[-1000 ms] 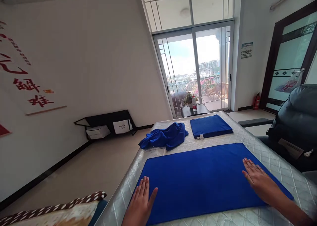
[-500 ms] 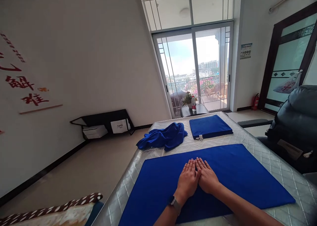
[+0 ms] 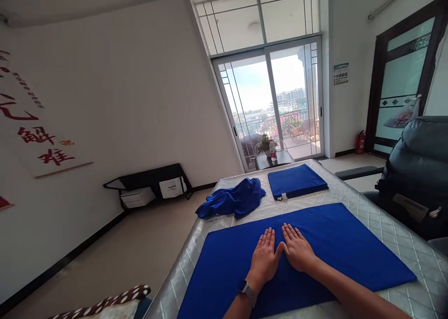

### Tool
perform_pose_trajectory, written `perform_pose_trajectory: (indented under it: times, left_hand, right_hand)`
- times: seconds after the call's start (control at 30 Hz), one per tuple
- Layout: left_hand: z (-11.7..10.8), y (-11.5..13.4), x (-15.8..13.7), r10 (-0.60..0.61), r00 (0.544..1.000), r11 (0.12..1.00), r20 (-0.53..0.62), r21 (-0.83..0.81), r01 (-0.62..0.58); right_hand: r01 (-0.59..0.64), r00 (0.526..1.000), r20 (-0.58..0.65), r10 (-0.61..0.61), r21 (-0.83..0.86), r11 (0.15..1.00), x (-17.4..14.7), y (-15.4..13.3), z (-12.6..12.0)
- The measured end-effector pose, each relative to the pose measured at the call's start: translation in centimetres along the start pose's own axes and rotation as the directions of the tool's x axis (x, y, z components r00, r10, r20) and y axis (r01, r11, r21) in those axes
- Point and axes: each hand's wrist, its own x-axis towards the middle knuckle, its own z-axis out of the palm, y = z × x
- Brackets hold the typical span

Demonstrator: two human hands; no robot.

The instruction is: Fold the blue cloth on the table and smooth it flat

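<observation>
Blue cloth (image 3: 332, 237) spread flat beneath both hands, on the near part of the quilted, silvery bed surface (image 3: 385, 225); its far edge lies straight and its right corner points to about 4 o'clock. Clock readings taken from the hands, 12 pointing away from the wearer. Left hand (image 3: 265, 258): palm down on the cloth, fingers extended and close together, grasping nothing; watch (image 3: 246, 288) on that wrist. Right hand (image 3: 297, 251): likewise flat, palm down, fingers straight with slight gaps, grasping nothing. The hands lie side by side, tips toward 12; cannot tell whether the thumbs touch or only come near. At 11 o'clock, past the far edge, a crumpled blue cloth (image 3: 234, 198) sits in a loose heap. Between 12 and 1, a folded blue stack (image 3: 297, 181) lies flat, white tag (image 3: 283, 197) showing at its near edge. Further out at 12, beyond the bed: small dark table (image 3: 261, 162) bearing a potted plant (image 3: 265, 144) and an upright bottle (image 3: 272, 151). Black armchair (image 3: 423, 156) at 2 o'clock; low black shelf (image 3: 150, 169) near 10.
</observation>
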Motion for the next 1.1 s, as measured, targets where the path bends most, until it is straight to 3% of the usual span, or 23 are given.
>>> perform_pose_trajectory:
  times: [0.13, 0.33, 0.47, 0.7, 0.9, 1.0, 1.1]
  left_hand:
    - [-0.9, -5.5, -2.7, -0.101, 0.995, 0.994, 0.015, 0.041, 0.100]
    - [-2.3, -17.6, -10.7, -0.265, 0.963, 0.958, -0.040, 0.101, 0.268]
    - [-2.7, -20.3, -13.4, -0.401, 0.915, 0.914, -0.051, 0.045, 0.403]
    - [-2.5, -19.9, -13.1, -0.439, 0.897, 0.898, -0.053, -0.031, 0.438]
    - [-3.4, -20.6, -12.3, -0.438, 0.899, 0.898, 0.010, 0.055, 0.436]
    - [-4.6, -18.1, -9.3, -0.420, 0.904, 0.894, -0.076, 0.135, 0.427]
    - [-5.1, -12.9, -4.5, -0.272, 0.951, 0.945, -0.144, 0.149, 0.292]
  right_hand:
    - [-0.067, 0.997, -0.036, 0.066, -0.011, 0.998, -2.0, 5.9, -0.8]
    - [-0.198, 0.977, -0.101, 0.186, -0.126, 0.972, -7.6, 20.4, -2.1]
    - [-0.224, 0.967, -0.159, 0.199, -0.157, 0.962, -9.4, 26.1, -1.8]
    - [-0.202, 0.970, -0.165, 0.178, -0.141, 0.969, -9.1, 26.5, -1.0]
    - [-0.244, 0.956, -0.201, 0.212, -0.148, 0.959, -8.5, 26.6, -1.7]
    - [-0.197, 0.967, -0.192, 0.168, -0.148, 0.969, -6.2, 23.0, -2.9]
    - [-0.079, 0.991, -0.115, 0.069, -0.090, 0.993, -2.4, 15.9, -3.8]
